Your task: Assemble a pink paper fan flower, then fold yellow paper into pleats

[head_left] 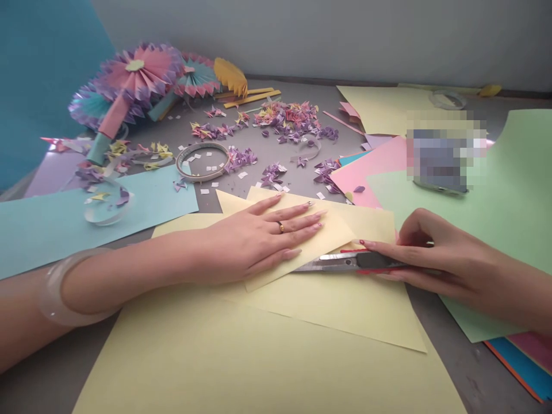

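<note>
My left hand (259, 238) lies flat with fingers spread on a folded pale yellow paper sheet (332, 230), pressing it onto the grey table. It wears a gold ring and a clear bangle at the wrist. My right hand (431, 256) grips a utility knife (345, 263) with a black and red handle. The knife's metal blade lies along the folded edge, slid under the paper just below my left fingers. More yellow sheets (267, 356) lie beneath and in front.
Pleated paper flowers (133, 80) stand at the back left. A tape ring (202, 162) and several small folded paper bits (288, 121) are scattered behind. A light blue sheet (86, 218) lies left; pink (375, 169) and green sheets (509, 201) lie right.
</note>
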`<state>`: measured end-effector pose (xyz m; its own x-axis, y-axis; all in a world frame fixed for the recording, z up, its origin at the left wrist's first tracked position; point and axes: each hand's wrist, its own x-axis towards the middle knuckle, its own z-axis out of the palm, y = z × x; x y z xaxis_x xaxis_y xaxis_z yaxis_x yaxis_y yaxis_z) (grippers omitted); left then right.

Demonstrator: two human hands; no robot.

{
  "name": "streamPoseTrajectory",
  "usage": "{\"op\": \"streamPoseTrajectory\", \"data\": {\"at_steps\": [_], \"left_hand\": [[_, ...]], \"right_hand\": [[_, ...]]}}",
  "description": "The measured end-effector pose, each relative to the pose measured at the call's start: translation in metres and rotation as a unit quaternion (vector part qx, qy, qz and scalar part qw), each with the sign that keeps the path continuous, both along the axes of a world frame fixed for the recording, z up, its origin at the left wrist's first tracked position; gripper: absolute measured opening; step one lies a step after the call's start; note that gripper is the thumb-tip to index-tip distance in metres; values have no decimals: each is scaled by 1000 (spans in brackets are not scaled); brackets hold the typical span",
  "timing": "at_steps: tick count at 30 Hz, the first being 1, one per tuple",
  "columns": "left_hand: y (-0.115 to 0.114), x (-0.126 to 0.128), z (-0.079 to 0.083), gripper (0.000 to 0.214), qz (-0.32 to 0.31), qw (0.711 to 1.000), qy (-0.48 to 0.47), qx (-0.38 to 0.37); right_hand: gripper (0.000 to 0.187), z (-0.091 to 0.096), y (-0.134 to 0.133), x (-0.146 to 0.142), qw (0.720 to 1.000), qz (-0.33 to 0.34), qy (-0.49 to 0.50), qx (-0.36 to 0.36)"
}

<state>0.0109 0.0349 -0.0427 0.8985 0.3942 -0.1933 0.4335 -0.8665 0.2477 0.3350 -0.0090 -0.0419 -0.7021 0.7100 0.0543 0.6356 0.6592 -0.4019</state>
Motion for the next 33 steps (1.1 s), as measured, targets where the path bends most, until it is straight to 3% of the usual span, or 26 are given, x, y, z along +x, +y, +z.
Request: {"op": "streamPoseTrajectory", "data": {"at_steps": [9, 16, 33], "left_hand": [[0, 0, 0, 52, -4, 1000, -8, -3], [1, -1, -1, 52, -11, 1000, -19, -3], [-1, 1, 0, 52, -1, 1000, -14, -7]], "right_hand": [[50, 0, 1, -7, 1000, 25, 4, 9], [43, 1, -10, -20, 1000, -7, 12, 12], [50, 1, -10, -31, 997, 70, 3, 13]]}}
